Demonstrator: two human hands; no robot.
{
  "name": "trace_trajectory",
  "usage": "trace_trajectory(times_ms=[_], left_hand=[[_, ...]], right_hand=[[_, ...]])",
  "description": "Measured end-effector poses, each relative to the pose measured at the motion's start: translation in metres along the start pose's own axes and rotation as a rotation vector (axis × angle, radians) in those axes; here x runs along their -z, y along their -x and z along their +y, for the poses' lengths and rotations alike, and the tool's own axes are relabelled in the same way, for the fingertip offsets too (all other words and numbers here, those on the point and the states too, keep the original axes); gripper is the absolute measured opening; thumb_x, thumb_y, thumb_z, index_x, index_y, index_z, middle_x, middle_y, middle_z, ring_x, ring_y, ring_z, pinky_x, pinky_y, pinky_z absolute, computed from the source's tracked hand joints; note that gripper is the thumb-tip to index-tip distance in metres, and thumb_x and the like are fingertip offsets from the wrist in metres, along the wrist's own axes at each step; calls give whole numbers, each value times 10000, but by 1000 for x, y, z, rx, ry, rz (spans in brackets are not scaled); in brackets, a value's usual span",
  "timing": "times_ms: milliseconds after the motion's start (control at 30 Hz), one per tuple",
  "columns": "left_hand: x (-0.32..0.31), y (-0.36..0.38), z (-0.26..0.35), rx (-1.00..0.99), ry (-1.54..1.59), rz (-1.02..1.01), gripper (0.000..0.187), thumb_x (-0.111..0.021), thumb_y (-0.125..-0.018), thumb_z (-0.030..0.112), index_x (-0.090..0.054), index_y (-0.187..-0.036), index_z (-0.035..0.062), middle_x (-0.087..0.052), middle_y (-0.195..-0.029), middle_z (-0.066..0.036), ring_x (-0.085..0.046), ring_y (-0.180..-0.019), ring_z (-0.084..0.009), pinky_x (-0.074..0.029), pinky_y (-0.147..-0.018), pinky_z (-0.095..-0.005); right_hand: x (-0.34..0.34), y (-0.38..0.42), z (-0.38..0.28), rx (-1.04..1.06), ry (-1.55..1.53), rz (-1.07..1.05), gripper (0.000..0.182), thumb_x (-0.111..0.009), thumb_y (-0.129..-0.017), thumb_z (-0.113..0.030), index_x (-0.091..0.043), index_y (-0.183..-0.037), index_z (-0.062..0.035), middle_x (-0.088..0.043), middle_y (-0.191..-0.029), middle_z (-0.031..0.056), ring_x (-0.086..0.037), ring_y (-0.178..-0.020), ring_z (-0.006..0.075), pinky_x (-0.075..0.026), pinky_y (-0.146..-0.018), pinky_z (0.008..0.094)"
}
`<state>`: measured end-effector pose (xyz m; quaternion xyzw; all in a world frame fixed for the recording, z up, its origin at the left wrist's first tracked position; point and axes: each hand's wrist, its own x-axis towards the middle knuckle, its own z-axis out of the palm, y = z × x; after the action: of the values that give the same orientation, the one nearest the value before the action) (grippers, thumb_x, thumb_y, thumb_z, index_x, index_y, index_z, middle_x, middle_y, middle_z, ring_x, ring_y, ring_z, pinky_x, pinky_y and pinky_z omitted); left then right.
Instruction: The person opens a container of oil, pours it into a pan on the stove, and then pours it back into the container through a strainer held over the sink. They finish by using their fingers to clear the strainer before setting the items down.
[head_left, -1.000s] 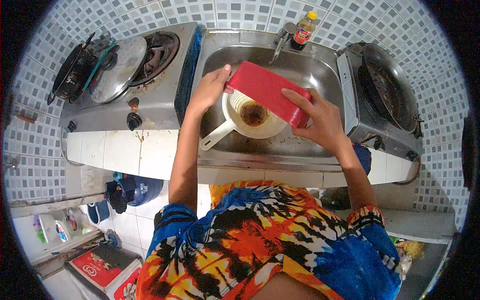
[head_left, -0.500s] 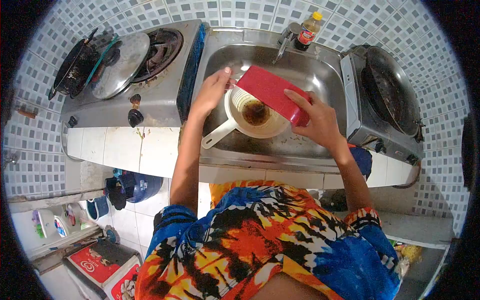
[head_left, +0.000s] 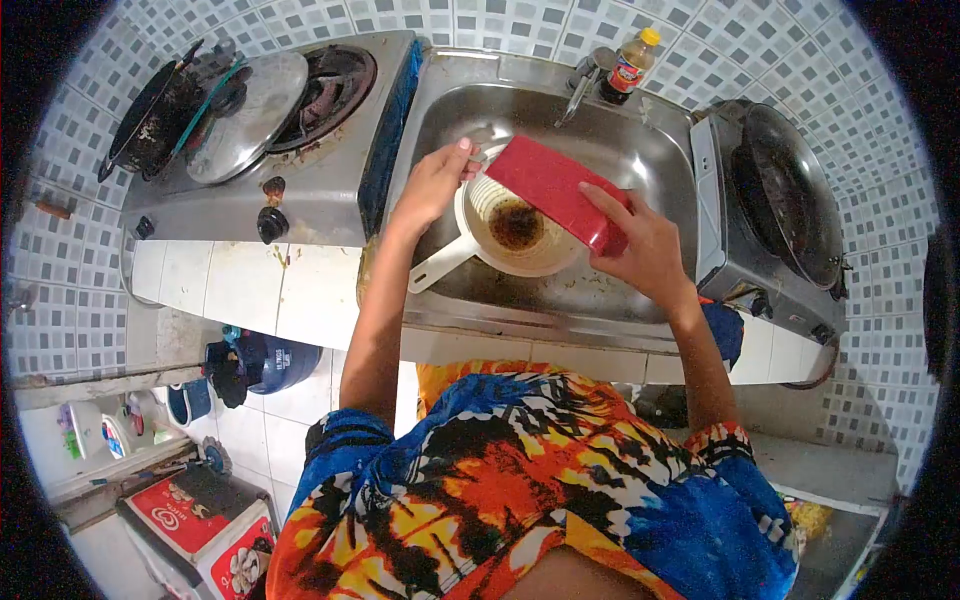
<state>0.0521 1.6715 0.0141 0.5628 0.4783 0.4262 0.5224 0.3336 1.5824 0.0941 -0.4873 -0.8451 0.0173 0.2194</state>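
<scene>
Both my hands hold a red rectangular plastic container [head_left: 552,187], tilted over a white plastic strainer [head_left: 505,245] with a handle that lies in the steel sink [head_left: 640,150]. My left hand [head_left: 432,185] grips the container's left end and my right hand [head_left: 640,245] grips its right end. Dark brown residue sits in the bottom of the strainer, below the container's lower edge.
A gas stove [head_left: 300,170] with a metal lid [head_left: 245,115] and a black pan [head_left: 150,120] stands to the left of the sink. Another stove with a dark wok [head_left: 790,195] stands to the right. A tap [head_left: 585,80] and a sauce bottle [head_left: 632,62] are behind the sink.
The view has shifted slightly. The red container stays tilted over the strainer in both hands, with little change in its position.
</scene>
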Motion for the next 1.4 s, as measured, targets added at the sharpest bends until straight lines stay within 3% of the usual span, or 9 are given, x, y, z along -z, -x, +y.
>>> trace_trajectory(times_ms=[300,533,600,633,767,867,967,1100,1400], left_hand=[[4,5,-3,38,-58,-50,545,-379,-982,462,-574,-1165,-13,-640,-1007,-99,-583,-933,-165,-448,-860,-301],[-8,35,-31,-110,-549,218,458,-466,-928,413,-585,-1074,-5,-639,-960,-256,-625,-915,-388,-478,-809,-455],[-16,48,-40,13,-978,252,447,-467,-925,416,-577,-1043,0,-646,-912,-242,-631,-884,-397,-482,-779,-495],[-18,52,-37,172,-989,103,472,-450,-925,443,-609,-958,0,-646,-865,-240,-634,-844,-404,-485,-751,-515],[-27,56,-38,250,-896,24,556,-406,-926,483,-665,-822,2,-642,-832,-248,-625,-835,-423,-486,-764,-501],[-28,52,-44,156,-969,85,587,-412,-925,515,-662,-746,15,-635,-735,-233,-626,-776,-419,-479,-710,-497],[-26,46,-20,168,-859,81,602,-427,-921,510,-647,-689,0,-612,-614,-201,-638,-681,-376,-489,-677,-463],[-21,33,-10,77,-880,85,599,-451,-912,511,-633,-647,6,-577,-499,-125,-635,-539,-270,-497,-623,-404],[-8,36,26,99,-727,4,556,-497,-912,461,-621,-683,-30,-558,-484,-115,-592,-436,-199,-470,-480,-330]], right_hand=[[3,-3,-5,5,28,-84,794,-765,-620,-279,-448,-1346,-328,-579,-982,130,-634,-786,318,-535,-681,396],[-3,-3,0,-32,-23,-35,803,-761,-622,-282,-438,-1357,-323,-584,-1001,134,-638,-802,321,-535,-685,406],[-3,-3,1,-36,-35,-6,802,-758,-625,-279,-437,-1358,-322,-586,-1011,137,-640,-806,322,-535,-688,408],[-3,-3,0,-57,-24,-49,802,-759,-625,-281,-436,-1358,-320,-589,-1024,140,-640,-819,325,-534,-694,410],[-4,-3,8,-86,-70,15,790,-755,-627,-281,-444,-1352,-308,-595,-1075,158,-634,-879,346,-533,-730,420],[10,-8,9,-136,-159,15,738,-734,-634,-121,-483,-1326,-165,-544,-1281,143,-571,-1117,325,-488,-912,378],[20,-10,12,-105,-212,44,713,-720,-649,-89,-485,-1321,-124,-538,-1300,125,-542,-1173,299,-462,-954,370],[28,-15,16,-1,-242,180,720,-733,-645,-209,-484,-1320,-234,-598,-1161,150,-611,-1007,346,-505,-854,396],[71,-24,5,13,-297,187,694,-693,-690,-55,-472,-1345,-113,-543,-1296,115,-551,-1151,213,-466,-941,345]])
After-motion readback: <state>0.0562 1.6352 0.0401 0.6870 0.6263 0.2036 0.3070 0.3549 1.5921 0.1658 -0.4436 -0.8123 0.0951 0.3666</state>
